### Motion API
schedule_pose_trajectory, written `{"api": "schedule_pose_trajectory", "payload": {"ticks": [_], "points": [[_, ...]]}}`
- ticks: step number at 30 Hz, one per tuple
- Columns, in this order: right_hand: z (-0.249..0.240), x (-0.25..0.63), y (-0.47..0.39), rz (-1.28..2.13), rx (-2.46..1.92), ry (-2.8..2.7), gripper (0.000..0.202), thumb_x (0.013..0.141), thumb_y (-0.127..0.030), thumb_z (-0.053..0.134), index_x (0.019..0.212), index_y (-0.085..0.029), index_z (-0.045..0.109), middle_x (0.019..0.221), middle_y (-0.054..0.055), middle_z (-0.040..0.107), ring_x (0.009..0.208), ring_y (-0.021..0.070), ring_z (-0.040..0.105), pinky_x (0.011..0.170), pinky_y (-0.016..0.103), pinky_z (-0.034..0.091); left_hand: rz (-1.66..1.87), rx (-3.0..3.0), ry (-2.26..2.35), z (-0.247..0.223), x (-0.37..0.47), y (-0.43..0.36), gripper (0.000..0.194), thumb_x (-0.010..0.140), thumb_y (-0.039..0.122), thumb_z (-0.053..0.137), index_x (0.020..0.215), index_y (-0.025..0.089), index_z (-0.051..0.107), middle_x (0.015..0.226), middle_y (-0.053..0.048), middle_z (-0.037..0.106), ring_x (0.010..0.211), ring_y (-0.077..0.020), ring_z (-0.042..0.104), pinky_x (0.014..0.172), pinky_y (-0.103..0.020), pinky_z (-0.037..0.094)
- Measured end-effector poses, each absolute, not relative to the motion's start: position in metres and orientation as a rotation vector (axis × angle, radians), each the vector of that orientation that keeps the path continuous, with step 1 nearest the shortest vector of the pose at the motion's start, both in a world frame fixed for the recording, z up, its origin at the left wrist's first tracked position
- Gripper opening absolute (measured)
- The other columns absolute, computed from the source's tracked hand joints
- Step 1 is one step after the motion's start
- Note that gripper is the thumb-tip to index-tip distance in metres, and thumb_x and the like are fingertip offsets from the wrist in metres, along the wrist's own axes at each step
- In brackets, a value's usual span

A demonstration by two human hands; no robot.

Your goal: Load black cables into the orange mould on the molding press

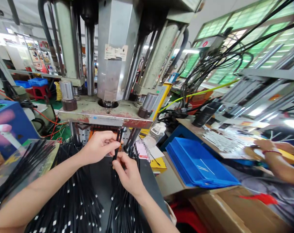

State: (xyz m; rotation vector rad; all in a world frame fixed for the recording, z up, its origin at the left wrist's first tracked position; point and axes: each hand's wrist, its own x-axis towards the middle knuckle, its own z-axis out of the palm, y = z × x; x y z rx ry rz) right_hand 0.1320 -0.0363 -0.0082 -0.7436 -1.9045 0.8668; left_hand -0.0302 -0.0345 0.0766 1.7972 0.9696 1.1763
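Below the front plate of a press machine (105, 118), both my hands are close together on thin black cables. My left hand (100, 147) pinches the upright black cables (118, 137) between thumb and fingers. Just below and to the right, my right hand (128, 171) is closed on the lower part of the same cables. A large bundle of black cables with white tips (71, 194) lies on the dark table (98, 181) at the left. More black cables (123, 207) hang down beneath my right hand.
Another black cable bundle (20, 171) lies at the far left. To the right are blue trays (200, 165), a cardboard box (234, 207) and a clear plastic container (156, 132). A person's arms (278, 158) reach over white cables (219, 140) at the far right.
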Motion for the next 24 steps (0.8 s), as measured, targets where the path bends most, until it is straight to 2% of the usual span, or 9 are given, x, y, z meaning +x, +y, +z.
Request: {"api": "schedule_pose_trajectory", "payload": {"ticks": [2,5,10,13,16,18,21,24], "points": [[-0.016,0.134,-0.034,0.8,-0.773,-1.969,0.013,0.091,-0.029,0.052,0.091,-0.019,0.06,0.069,-0.002,0.056,0.06,0.0118,0.05,0.059,0.023,0.038,1.207,1.823,0.962,0.077,-0.029,-0.03,0.015,0.085,0.023,0.055,0.077,0.012,0.061,0.064,0.002,0.053,0.05,-0.0068,0.055,0.05,-0.018,0.048],[-0.034,0.135,-0.021,0.751,-0.858,-2.053,0.014,0.088,-0.027,0.056,0.079,-0.019,0.062,0.069,0.0,0.058,0.062,0.0132,0.052,0.06,0.024,0.038,1.361,1.999,1.003,0.082,-0.028,-0.019,0.016,0.088,0.022,0.053,0.082,0.012,0.064,0.074,-0.002,0.058,0.055,-0.0078,0.055,0.052,-0.02,0.047],[-0.05,0.132,0.037,0.645,-0.99,-1.966,0.019,0.082,-0.031,0.058,0.067,-0.019,0.059,0.058,-0.002,0.053,0.055,0.0133,0.047,0.056,0.024,0.035,1.562,2.48,0.765,0.089,-0.024,0.001,0.015,0.091,0.018,0.052,0.091,0.016,0.066,0.083,-0.005,0.064,0.079,-0.0142,0.061,0.073,-0.027,0.049],[-0.047,0.124,0.076,0.668,-1.043,-1.83,0.018,0.077,-0.031,0.06,0.064,-0.018,0.058,0.055,-0.003,0.054,0.052,0.0126,0.047,0.054,0.023,0.035,1.599,2.401,0.774,0.07,-0.023,0.012,0.019,0.089,0.022,0.056,0.107,0.017,0.059,0.096,-0.007,0.063,0.081,-0.0139,0.061,0.073,-0.027,0.05],[-0.043,0.117,0.101,0.757,-1.094,-1.778,0.017,0.074,-0.027,0.06,0.06,-0.018,0.055,0.055,-0.003,0.056,0.053,0.0124,0.05,0.054,0.022,0.037,1.272,2.466,1.086,0.031,-0.032,0.021,0.015,0.09,0.025,0.054,0.101,0.015,0.058,0.092,-0.006,0.063,0.077,-0.0143,0.062,0.072,-0.028,0.05],[-0.044,0.114,0.107,0.792,-1.114,-1.774,0.021,0.075,-0.026,0.06,0.057,-0.019,0.054,0.054,-0.002,0.058,0.053,0.0129,0.053,0.055,0.023,0.039,0.819,2.706,1.157,0.004,-0.041,0.025,0.014,0.091,0.022,0.051,0.099,0.016,0.061,0.097,-0.007,0.067,0.09,-0.0188,0.064,0.085,-0.036,0.048],[-0.047,0.115,0.108,0.827,-1.135,-1.795,0.019,0.077,-0.024,0.058,0.059,-0.019,0.059,0.055,-0.001,0.062,0.054,0.014,0.058,0.059,0.024,0.043,0.421,2.929,1.161,-0.022,-0.05,0.025,0.029,0.091,0.017,0.049,0.118,0.017,0.058,0.125,-0.012,0.062,0.118,-0.0245,0.056,0.104,-0.047,0.035],[-0.05,0.12,0.108,0.864,-1.152,-1.814,0.011,0.076,-0.019,0.058,0.071,-0.019,0.068,0.064,0.001,0.068,0.06,0.0145,0.063,0.066,0.025,0.047,0.313,2.953,1.234,-0.028,-0.049,0.02,0.037,0.092,0.019,0.049,0.129,0.016,0.051,0.135,-0.014,0.056,0.123,-0.024,0.053,0.108,-0.046,0.031]]}}
